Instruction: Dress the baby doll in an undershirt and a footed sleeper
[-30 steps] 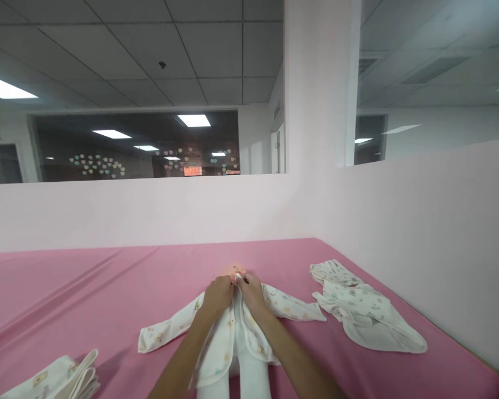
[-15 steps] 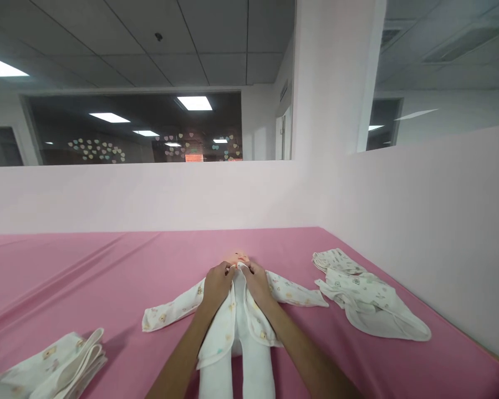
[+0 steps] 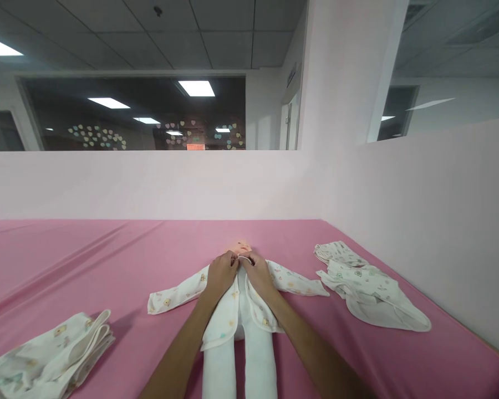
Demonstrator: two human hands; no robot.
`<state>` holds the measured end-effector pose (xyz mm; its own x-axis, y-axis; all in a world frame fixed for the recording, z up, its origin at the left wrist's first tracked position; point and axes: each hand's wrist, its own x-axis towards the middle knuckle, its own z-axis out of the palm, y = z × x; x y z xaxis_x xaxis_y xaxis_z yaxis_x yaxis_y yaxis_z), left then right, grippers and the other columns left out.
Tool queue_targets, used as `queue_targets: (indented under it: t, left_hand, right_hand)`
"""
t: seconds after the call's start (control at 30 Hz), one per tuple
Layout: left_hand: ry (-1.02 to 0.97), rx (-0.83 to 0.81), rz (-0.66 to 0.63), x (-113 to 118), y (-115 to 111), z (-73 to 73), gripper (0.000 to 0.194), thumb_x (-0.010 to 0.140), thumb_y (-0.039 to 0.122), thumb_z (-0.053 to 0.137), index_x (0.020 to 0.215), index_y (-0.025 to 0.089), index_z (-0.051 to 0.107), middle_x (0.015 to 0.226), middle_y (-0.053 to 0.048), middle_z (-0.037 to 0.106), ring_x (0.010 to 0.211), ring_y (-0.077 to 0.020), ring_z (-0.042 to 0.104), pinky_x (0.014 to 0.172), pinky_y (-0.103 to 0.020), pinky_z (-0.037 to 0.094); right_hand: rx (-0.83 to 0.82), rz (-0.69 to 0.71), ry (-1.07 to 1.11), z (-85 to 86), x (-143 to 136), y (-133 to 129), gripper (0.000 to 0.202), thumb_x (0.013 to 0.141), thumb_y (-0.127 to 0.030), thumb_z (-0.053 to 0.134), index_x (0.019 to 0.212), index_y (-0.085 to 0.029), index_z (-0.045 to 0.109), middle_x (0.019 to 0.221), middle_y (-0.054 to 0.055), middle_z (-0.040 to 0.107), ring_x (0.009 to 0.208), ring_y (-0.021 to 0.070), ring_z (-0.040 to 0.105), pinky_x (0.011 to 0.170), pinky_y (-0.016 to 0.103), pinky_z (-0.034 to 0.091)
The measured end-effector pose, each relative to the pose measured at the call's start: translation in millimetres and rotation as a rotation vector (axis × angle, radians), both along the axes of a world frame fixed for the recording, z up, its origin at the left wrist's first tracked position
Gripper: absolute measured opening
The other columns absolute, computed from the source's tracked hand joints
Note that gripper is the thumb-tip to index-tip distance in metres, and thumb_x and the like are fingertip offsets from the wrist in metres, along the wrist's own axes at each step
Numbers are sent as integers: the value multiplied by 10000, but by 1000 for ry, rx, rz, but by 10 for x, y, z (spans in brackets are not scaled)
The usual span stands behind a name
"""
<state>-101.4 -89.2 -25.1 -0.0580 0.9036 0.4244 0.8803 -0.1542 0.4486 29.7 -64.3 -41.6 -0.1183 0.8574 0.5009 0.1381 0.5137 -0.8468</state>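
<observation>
Left hand and right hand meet at the collar of a printed top, fingers closed, each pinching one front edge at the neck. Top is on a doll lying face up on the pink table, head away from the person; sleeves spread left and right, front open down the middle. Hands hide the neck and most of the chest; only part of the face shows, too small to read. White legs run off the bottom edge.

Open cloth lies left of the doll and beyond its head up to the pale partition. Right side is tighter: loose garment near the right sleeve, wall just behind it. Folded pile at near left, cut off by the frame.
</observation>
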Motion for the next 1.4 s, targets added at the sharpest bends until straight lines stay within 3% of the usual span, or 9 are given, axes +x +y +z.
queue_targets:
  t: [0.2, 0.37, 0.87, 1.07, 1.23, 1.4]
  left_hand:
    - [10, -29, 21, 5, 4, -9, 141, 928, 300, 477, 918, 214, 589, 904, -29, 706, 863, -213, 627, 674, -277, 344]
    - [4, -57, 18, 5, 5, 1, 153, 937, 308, 467, 917, 216, 588, 922, -26, 711, 885, -212, 638, 699, -279, 363]
    - [-51, -94, -94, -24, -14, 35, 216, 943, 290, 392, 930, 204, 589, 1011, -62, 694, 993, -243, 618, 803, -302, 389]
    - [-204, -125, -169, -101, 11, 26, 338, 948, 326, 291, 754, 205, 540, 835, -24, 673, 781, -169, 603, 696, -266, 414]
    - [-323, -119, -182, -125, 80, 3, 274, 883, 325, 383, 692, 194, 528, 762, -15, 634, 745, -156, 565, 685, -255, 410]
    - [-461, -111, -189, -116, 87, -13, 260, 860, 337, 384, 667, 194, 483, 695, 1, 560, 651, -135, 506, 595, -244, 372]
  right_hand:
    - [15, -49, -57, 22, -12, -54, 226, 806, -268, 533, 904, -217, 731, 1001, 39, 722, 935, 203, 640, 842, 318, 460]
    - [24, -78, -86, 32, -10, -91, 215, 810, -251, 528, 878, -219, 730, 949, 30, 731, 906, 200, 646, 816, 307, 457]
    - [1, -133, -104, 24, 2, -133, 244, 834, -342, 535, 920, -213, 723, 950, 30, 740, 853, 207, 647, 795, 321, 462]
    - [64, -64, -149, 40, 6, -151, 205, 821, -239, 530, 870, -213, 727, 995, 44, 733, 956, 214, 647, 891, 341, 459]
    - [99, -12, -187, 77, 5, -189, 169, 803, -211, 542, 805, -212, 711, 999, 40, 717, 979, 211, 630, 918, 342, 447]
    - [58, -74, -163, 81, 3, -233, 283, 822, -301, 558, 1071, -207, 651, 1057, 54, 698, 1012, 219, 623, 909, 351, 448]
